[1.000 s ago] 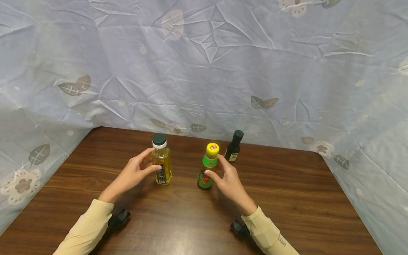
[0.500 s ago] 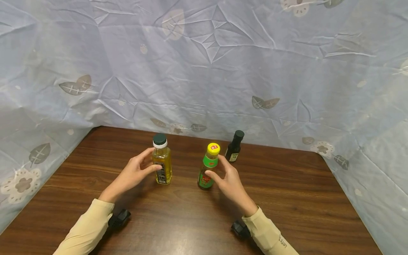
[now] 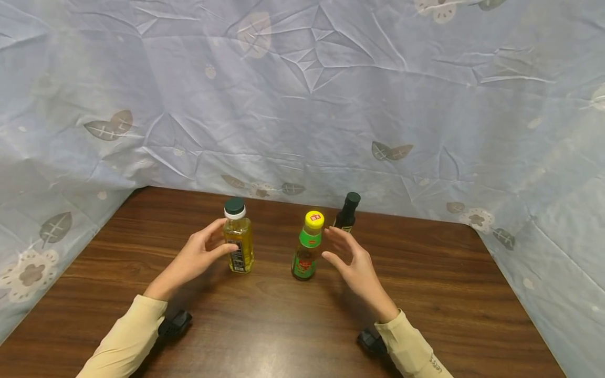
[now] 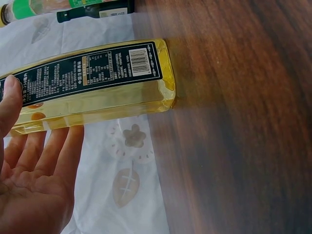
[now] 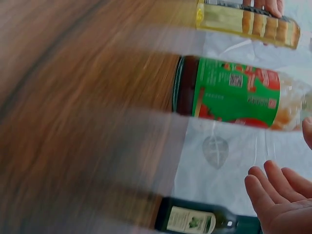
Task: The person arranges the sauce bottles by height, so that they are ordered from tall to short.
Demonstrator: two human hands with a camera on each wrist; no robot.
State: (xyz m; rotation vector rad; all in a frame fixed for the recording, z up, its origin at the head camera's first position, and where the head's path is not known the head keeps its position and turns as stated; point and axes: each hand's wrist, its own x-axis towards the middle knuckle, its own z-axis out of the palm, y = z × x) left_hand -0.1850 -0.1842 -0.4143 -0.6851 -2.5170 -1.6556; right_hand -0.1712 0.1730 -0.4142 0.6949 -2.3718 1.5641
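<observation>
My left hand (image 3: 194, 257) holds a clear bottle of yellow oil (image 3: 246, 244) with a dark green cap, standing upright on the table. In the left wrist view the thumb lies on the black label of the oil bottle (image 4: 112, 92) and the fingers sit on its far side. A sauce bottle (image 3: 304, 265) with a yellow cap and green label stands to the right. Just right of it, my right hand (image 3: 359, 268) is held apart from the glass, thumb and fingers spread, with nothing in its grasp. The right wrist view shows a gap between the fingers and the sauce bottle (image 5: 239, 92).
Behind the right hand stands a small dark bottle (image 3: 347, 216) with a cream label, partly covered by the fingers. The brown wooden table (image 3: 264, 325) ends at a pale floral cloth (image 3: 302, 105) hanging at the back and sides.
My right hand has let go of the sauce bottle and moved right, now partly hiding the small dark bottle. The left hand and the oil bottle stay in place.
</observation>
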